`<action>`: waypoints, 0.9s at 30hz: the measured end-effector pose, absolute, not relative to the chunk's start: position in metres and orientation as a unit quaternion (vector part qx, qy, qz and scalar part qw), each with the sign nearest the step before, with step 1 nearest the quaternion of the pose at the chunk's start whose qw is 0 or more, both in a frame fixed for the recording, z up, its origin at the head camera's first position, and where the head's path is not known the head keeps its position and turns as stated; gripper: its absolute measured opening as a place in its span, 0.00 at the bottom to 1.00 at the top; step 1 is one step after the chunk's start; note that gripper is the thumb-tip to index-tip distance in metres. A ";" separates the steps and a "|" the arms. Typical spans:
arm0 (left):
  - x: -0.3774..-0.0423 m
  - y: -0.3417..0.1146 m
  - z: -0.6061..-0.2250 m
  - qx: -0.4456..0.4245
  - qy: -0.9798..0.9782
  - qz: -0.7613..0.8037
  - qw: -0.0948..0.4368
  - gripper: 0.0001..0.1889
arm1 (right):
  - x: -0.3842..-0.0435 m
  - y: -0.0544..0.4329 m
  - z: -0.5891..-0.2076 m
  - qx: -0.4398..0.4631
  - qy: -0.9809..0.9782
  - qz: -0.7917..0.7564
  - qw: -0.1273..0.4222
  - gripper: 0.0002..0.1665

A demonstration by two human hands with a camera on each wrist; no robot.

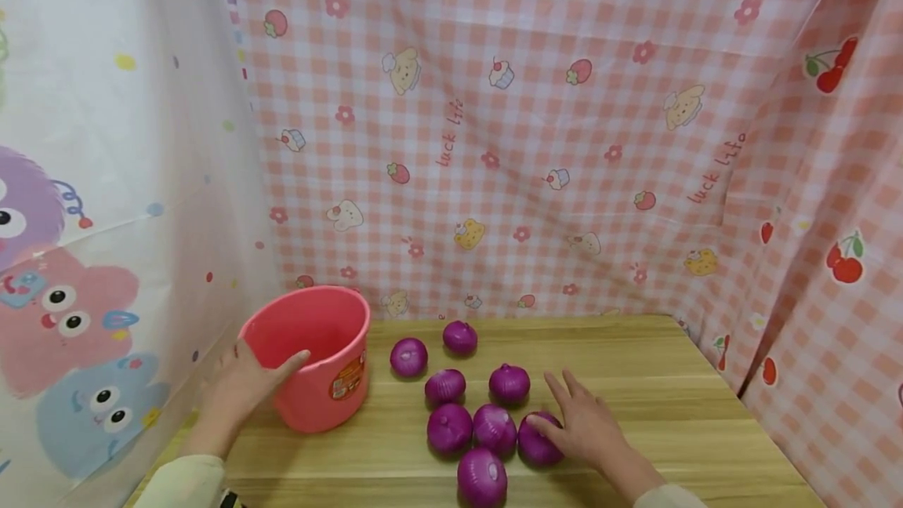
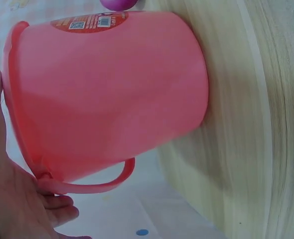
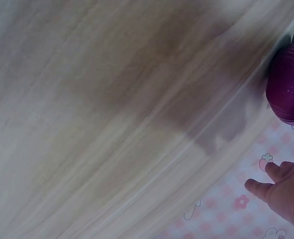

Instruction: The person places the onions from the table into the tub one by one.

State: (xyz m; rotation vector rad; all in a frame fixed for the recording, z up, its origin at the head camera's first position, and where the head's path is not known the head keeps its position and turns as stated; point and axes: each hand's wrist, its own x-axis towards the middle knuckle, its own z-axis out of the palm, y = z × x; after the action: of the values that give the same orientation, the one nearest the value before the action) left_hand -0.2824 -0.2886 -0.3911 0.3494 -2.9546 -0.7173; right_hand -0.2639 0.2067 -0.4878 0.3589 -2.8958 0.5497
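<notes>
Front onion (image 1: 483,478) is sitting at six o'clock; rightmost onion (image 1: 539,446) is lying at nine o'clock from the nearer, loosely spread right hand (image 1: 589,423); left hand (image 1: 238,386), grip indeterminable, is resting at the bucket (image 1: 313,404).

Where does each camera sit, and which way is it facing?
Head: on the person's head, facing forward and down at the wooden table, pink bucket and purple onions; left hand, right hand and sleeves show.
Left wrist: on that wrist, facing the bucket's outer wall, seen sideways; the left hand shows at its rim.
Right wrist: on that wrist, facing across the table toward checked cloth, one onion at the right edge; part of the right hand shows.
Shared: head and left wrist both show the bucket and left hand.
</notes>
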 end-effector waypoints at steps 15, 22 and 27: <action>-0.278 -0.288 -0.390 0.110 -0.960 -0.257 0.018 0.75 | -0.251 0.211 -0.504 0.176 -0.951 0.250 0.036 0.54; -0.275 -0.282 -0.391 0.099 -0.962 -0.253 0.029 0.75 | -0.251 0.214 -0.511 0.206 -0.941 0.264 0.046 0.58; -0.276 -0.274 -0.391 0.079 -0.967 -0.240 0.038 0.72 | -0.252 0.217 -0.513 0.213 -0.936 0.275 0.053 0.56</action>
State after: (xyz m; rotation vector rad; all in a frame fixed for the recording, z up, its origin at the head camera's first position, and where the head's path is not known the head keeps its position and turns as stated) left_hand -0.2756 -0.2744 -0.3910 0.2415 -2.9656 -0.7366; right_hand -0.2521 0.2166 -0.5130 0.6476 -2.8456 0.8348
